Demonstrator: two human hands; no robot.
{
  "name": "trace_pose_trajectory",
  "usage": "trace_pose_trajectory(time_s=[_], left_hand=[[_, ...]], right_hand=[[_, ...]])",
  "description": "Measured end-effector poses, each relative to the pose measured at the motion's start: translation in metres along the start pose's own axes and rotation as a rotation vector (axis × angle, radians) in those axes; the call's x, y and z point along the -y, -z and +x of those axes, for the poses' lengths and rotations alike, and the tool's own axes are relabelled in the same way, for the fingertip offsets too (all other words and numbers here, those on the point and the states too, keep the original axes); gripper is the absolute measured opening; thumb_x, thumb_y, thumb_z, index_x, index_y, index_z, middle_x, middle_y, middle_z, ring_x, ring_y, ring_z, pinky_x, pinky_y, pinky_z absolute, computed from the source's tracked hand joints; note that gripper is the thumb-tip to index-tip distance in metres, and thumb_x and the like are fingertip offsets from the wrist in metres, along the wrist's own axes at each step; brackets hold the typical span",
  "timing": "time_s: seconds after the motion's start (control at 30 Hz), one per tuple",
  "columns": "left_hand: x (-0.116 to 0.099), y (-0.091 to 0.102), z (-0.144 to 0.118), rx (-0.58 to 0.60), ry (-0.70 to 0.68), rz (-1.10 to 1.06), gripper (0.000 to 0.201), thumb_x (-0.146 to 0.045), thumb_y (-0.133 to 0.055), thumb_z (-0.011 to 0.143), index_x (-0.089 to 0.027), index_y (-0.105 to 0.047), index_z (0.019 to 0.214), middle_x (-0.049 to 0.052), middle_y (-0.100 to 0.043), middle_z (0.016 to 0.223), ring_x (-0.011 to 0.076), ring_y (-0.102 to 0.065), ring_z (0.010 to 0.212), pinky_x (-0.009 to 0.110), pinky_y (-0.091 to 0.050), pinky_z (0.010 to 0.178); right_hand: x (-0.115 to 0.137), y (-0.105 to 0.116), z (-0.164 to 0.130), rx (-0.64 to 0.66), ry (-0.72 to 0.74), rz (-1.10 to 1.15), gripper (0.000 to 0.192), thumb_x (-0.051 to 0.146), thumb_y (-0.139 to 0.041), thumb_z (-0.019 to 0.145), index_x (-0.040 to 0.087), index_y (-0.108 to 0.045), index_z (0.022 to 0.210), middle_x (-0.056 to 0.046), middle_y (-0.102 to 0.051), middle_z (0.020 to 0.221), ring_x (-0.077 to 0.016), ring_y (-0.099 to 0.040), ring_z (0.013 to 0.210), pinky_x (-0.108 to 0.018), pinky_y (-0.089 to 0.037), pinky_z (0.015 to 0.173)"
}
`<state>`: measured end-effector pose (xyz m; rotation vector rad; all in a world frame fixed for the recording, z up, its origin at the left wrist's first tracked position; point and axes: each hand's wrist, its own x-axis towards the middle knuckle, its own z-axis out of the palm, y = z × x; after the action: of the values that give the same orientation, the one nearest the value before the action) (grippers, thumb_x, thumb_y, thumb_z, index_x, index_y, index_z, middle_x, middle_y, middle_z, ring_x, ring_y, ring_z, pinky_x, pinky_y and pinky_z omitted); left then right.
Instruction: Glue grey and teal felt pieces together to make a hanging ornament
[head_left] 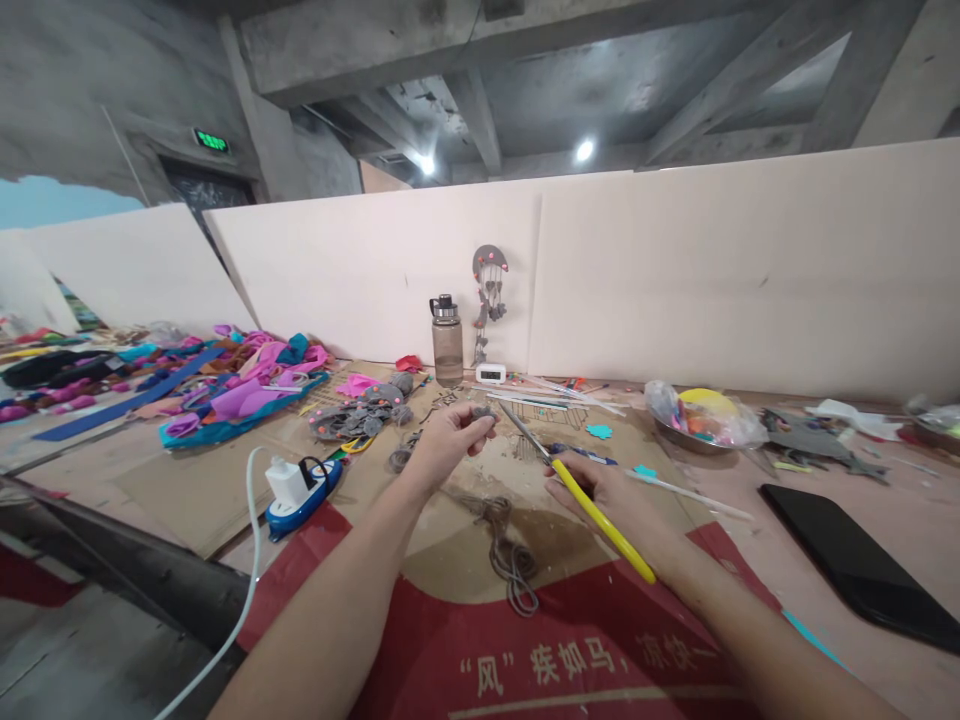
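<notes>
My left hand (456, 438) pinches a small grey piece (482, 411), perhaps felt, between thumb and fingers. In my right hand (585, 482) is a pair of scissors (596, 510) with a yellow handle; its metal blades point up and left, the tip just right of the grey piece. The fingers partly cover the scissors' other handle. Below both hands, a loose bundle of grey cord (512, 560) lies on the cardboard (442, 570). Left of my left hand sits a pile of grey felt pieces (360, 415) with pink dots.
Beyond the hands stand a water bottle (448, 350), a small white digital clock (491, 374) and a grey moon-shaped hanging (489, 262). A power strip (304, 505) lies at left, a phone (855, 560) at right. A metal bowl (694, 440) holds bagged material. Colourful fabric (247, 395) is heaped far left.
</notes>
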<state>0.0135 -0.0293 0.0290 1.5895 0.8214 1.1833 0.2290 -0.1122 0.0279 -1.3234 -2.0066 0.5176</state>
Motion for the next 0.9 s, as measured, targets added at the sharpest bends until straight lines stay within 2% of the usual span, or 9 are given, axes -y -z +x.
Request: trace_pose_trajectory(time_s=[0.23, 0.53, 0.9], left_hand=[[-0.0043, 0.0014, -0.0013, 0.009, 0.029, -0.056, 0.029, -0.040, -0.066, 0.074, -0.013, -0.059, 0.067, -0.003, -0.048, 0.053, 0.0059, -0.039, 0.048, 0.020, -0.029, 0.048], [-0.0069, 0.0035, -0.0023, 0.003, 0.068, -0.087, 0.028, -0.039, -0.070, 0.070, -0.013, -0.058, 0.067, -0.001, -0.054, 0.061, 0.0050, -0.039, 0.048, 0.020, -0.031, 0.049], [-0.0047, 0.0066, -0.0018, 0.033, 0.058, -0.070, 0.026, -0.035, -0.067, 0.072, -0.013, -0.056, 0.065, 0.000, -0.054, 0.062, 0.0051, -0.039, 0.049, 0.021, -0.029, 0.050]], right_hand=[[0.0019, 0.0012, -0.0020, 0.039, 0.010, 0.038, 0.022, 0.040, -0.049, 0.086, 0.021, -0.059, 0.081, -0.001, -0.065, 0.074, -0.0173, -0.059, 0.067, -0.028, -0.046, 0.061], [-0.0020, -0.0013, -0.0013, 0.052, 0.029, 0.012, 0.024, 0.041, -0.050, 0.086, 0.020, -0.062, 0.084, -0.002, -0.065, 0.075, -0.0168, -0.059, 0.067, -0.027, -0.045, 0.061], [0.0026, 0.0036, -0.0027, 0.087, 0.026, -0.095, 0.023, 0.039, -0.049, 0.086, 0.020, -0.061, 0.080, -0.001, -0.061, 0.070, -0.0159, -0.052, 0.062, -0.026, -0.039, 0.055]])
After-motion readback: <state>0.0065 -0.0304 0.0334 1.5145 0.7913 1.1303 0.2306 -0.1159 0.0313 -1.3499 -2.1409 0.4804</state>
